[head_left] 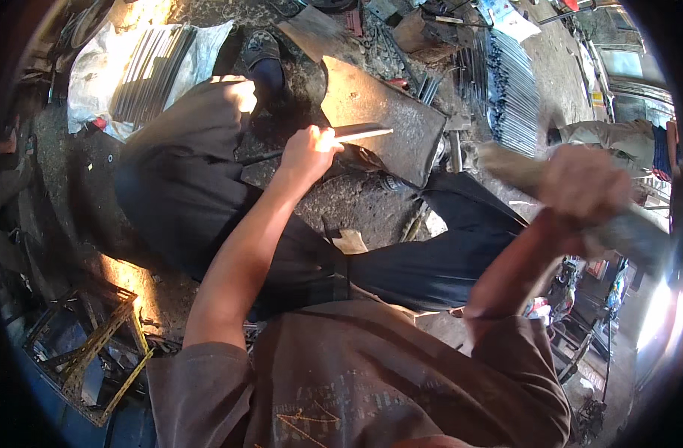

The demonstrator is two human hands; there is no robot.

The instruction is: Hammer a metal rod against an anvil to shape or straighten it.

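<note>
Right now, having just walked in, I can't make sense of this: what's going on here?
A person has their left hand closed around a slim, pale-tipped bar. Their right hand grips a thick, club-like piece, too blurred to say exactly what. Beyond the bar lies a brown plate, with bundled rods to its right and more thin rods on white sheeting at upper left. Another person is at the right.
</note>
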